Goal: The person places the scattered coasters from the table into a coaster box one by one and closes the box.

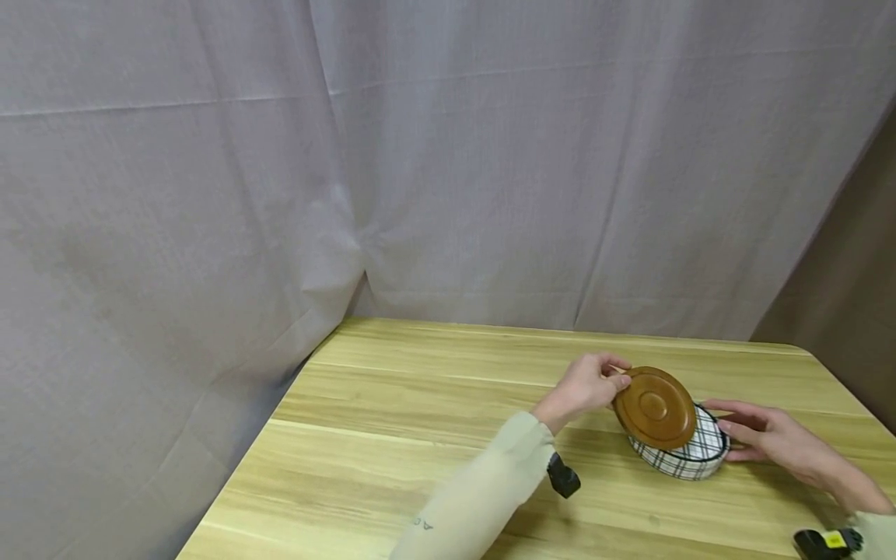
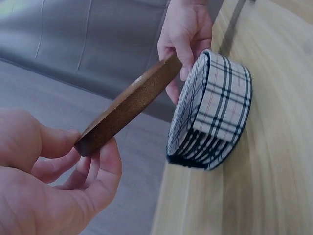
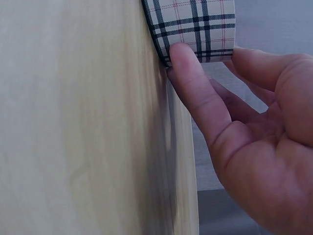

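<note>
My left hand point(image 1: 586, 383) pinches the edge of a brown round lid point(image 1: 654, 408) between thumb and fingers. The lid is tilted, with a ringed circle at its centre, and its thick rim shows in the left wrist view. Partly behind it in the head view, a round plaid box point(image 1: 682, 467) sits on the table, white with dark check lines and a dark-edged rim. My right hand point(image 1: 777, 439) holds the box at its right side, thumb by the rim and fingers along the wall. One fingertip point(image 3: 183, 56) presses the plaid side low down in the right wrist view.
The wood-grain table point(image 1: 420, 404) stretches away to the left of both hands. Grey curtain point(image 1: 455, 194) hangs behind its far edge and along the left side. Black wrist straps point(image 1: 562, 476) sit at both sleeves.
</note>
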Demonstrator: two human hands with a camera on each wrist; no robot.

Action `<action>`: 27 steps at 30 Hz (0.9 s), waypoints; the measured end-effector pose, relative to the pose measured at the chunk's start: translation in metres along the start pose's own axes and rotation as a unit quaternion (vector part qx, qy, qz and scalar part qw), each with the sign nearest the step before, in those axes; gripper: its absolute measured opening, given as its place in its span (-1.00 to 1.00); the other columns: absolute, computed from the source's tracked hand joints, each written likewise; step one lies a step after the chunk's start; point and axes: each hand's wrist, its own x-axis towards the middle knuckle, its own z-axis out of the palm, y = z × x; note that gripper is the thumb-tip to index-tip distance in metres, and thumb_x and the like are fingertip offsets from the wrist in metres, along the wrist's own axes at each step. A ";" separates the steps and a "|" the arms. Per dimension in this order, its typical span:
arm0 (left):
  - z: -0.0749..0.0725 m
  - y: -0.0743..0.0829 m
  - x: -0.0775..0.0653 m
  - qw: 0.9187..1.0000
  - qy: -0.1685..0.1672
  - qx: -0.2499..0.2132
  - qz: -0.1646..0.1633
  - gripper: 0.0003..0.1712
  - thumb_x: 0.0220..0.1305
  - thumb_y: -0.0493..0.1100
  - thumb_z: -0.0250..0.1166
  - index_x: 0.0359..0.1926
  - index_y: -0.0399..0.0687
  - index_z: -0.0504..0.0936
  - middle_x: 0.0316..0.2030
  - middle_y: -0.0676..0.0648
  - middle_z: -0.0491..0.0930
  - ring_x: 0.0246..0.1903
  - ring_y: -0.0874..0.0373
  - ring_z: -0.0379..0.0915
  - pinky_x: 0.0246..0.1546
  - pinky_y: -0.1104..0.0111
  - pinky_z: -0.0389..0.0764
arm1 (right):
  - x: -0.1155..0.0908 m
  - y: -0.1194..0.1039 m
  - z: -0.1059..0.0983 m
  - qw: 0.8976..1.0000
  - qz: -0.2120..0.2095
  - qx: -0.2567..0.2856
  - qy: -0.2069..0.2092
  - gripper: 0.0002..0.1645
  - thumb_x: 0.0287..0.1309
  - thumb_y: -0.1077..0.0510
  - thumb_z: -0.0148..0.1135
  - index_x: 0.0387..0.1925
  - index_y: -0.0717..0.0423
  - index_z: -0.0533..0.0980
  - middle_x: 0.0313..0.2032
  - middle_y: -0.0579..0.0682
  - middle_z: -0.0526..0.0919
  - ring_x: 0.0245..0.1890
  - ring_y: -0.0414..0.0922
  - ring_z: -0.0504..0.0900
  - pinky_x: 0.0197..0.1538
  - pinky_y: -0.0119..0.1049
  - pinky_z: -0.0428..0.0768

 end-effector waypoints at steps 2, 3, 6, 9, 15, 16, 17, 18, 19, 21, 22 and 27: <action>0.004 0.000 0.001 1.000 0.004 -0.020 -0.010 -0.80 0.34 -0.29 0.24 -0.05 -0.11 0.65 -0.48 0.07 0.51 -0.62 0.28 0.45 -0.45 0.29 0.71 | 0.000 0.000 -0.001 1.000 0.002 0.002 -0.004 -0.48 0.47 0.29 -0.09 0.32 -0.19 0.39 0.01 -0.44 0.61 -0.06 -0.32 0.65 -0.09 -0.16 0.71; 0.006 -0.001 0.001 1.000 0.006 -0.027 -0.014 -0.81 0.34 -0.29 0.23 -0.05 -0.10 0.65 -0.48 0.07 0.51 -0.61 0.28 0.46 -0.44 0.29 0.71 | 0.000 0.000 -0.001 1.000 0.003 0.003 -0.005 -0.48 0.47 0.29 -0.09 0.32 -0.20 0.40 0.01 -0.44 0.61 -0.06 -0.32 0.65 -0.09 -0.16 0.71; 0.011 0.000 0.002 0.999 0.006 -0.047 -0.022 -0.80 0.35 -0.30 0.22 -0.05 -0.10 0.65 -0.47 0.05 0.53 -0.60 0.26 0.46 -0.49 0.34 0.69 | 0.000 0.000 -0.001 1.000 0.008 0.004 -0.007 -0.47 0.47 0.28 -0.09 0.28 -0.30 0.41 0.00 -0.44 0.61 -0.06 -0.32 0.65 -0.09 -0.16 0.71; 0.015 -0.001 0.002 0.998 0.002 -0.063 -0.026 -0.80 0.34 -0.32 0.21 -0.04 -0.11 0.63 -0.46 0.03 0.54 -0.61 0.23 0.46 -0.57 0.42 0.63 | 0.000 0.000 -0.001 1.000 0.010 0.008 -0.013 -0.46 0.48 0.29 -0.11 0.21 -0.42 0.43 -0.02 -0.43 0.61 -0.06 -0.31 0.65 -0.09 -0.15 0.71; 0.026 -0.003 0.003 0.994 0.002 -0.103 -0.036 -0.79 0.32 -0.38 0.20 -0.07 -0.12 0.62 -0.49 0.01 0.52 -0.66 0.18 0.42 -0.34 0.09 0.72 | 0.001 -0.002 -0.001 0.999 0.030 0.007 -0.011 -0.47 0.49 0.25 -0.09 0.12 -0.54 0.43 -0.04 -0.43 0.61 -0.07 -0.30 0.67 -0.07 -0.14 0.70; 0.027 -0.004 0.003 0.993 0.003 -0.114 -0.040 -0.78 0.32 -0.39 0.20 -0.07 -0.12 0.61 -0.49 0.00 0.51 -0.65 0.18 0.42 -0.29 0.02 0.71 | 0.001 -0.003 -0.001 0.999 0.032 0.007 -0.011 -0.48 0.49 0.24 -0.09 0.12 -0.54 0.43 -0.04 -0.44 0.61 -0.07 -0.30 0.67 -0.07 -0.14 0.70; 0.029 -0.005 0.003 0.991 0.003 -0.125 -0.045 -0.78 0.32 -0.41 0.19 -0.07 -0.11 0.61 -0.48 0.00 0.51 -0.64 0.18 0.43 -0.25 -0.01 0.70 | 0.001 -0.003 0.000 0.999 0.033 0.008 -0.010 -0.49 0.49 0.23 -0.08 0.11 -0.54 0.43 -0.04 -0.44 0.60 -0.07 -0.29 0.67 -0.07 -0.14 0.70; 0.031 -0.006 0.003 0.989 0.003 -0.136 -0.051 -0.76 0.31 -0.42 0.19 -0.07 -0.09 0.60 -0.47 0.00 0.51 -0.62 0.18 0.44 -0.25 0.00 0.70 | 0.001 -0.003 0.000 0.999 0.036 0.006 -0.009 -0.49 0.49 0.23 -0.08 0.10 -0.56 0.43 -0.04 -0.45 0.61 -0.06 -0.30 0.67 -0.07 -0.14 0.70; 0.033 -0.007 0.003 0.988 0.002 -0.147 -0.057 -0.75 0.31 -0.43 0.18 -0.07 -0.08 0.60 -0.46 -0.01 0.51 -0.60 0.17 0.44 -0.27 0.04 0.71 | 0.001 -0.003 0.000 0.999 0.035 0.007 -0.010 -0.49 0.49 0.23 -0.08 0.10 -0.55 0.43 -0.04 -0.45 0.61 -0.07 -0.29 0.67 -0.07 -0.14 0.70; 0.036 -0.009 0.003 0.984 0.003 -0.163 -0.066 -0.74 0.31 -0.44 0.17 -0.07 -0.07 0.59 -0.44 -0.02 0.51 -0.58 0.17 0.46 -0.35 0.14 0.73 | 0.001 -0.002 0.000 0.999 0.028 0.011 -0.014 -0.47 0.49 0.25 -0.10 0.12 -0.53 0.43 -0.03 -0.45 0.61 -0.06 -0.28 0.67 -0.07 -0.15 0.70; 0.037 -0.010 0.003 0.984 0.002 -0.167 -0.070 -0.73 0.31 -0.44 0.17 -0.07 -0.06 0.58 -0.43 -0.02 0.51 -0.57 0.17 0.47 -0.38 0.20 0.72 | 0.001 -0.002 0.000 1.000 0.024 0.013 -0.016 -0.47 0.49 0.27 -0.11 0.13 -0.51 0.44 -0.03 -0.45 0.61 -0.06 -0.28 0.67 -0.07 -0.15 0.70; 0.042 -0.011 0.004 0.980 0.003 -0.188 -0.071 -0.76 0.30 -0.45 0.18 -0.09 -0.08 0.57 -0.44 -0.03 0.51 -0.58 0.16 0.46 -0.38 0.21 0.73 | 0.001 0.000 0.000 1.000 0.014 0.015 -0.012 -0.44 0.49 0.29 -0.12 0.13 -0.51 0.44 -0.04 -0.43 0.62 -0.08 -0.27 0.68 -0.10 -0.15 0.71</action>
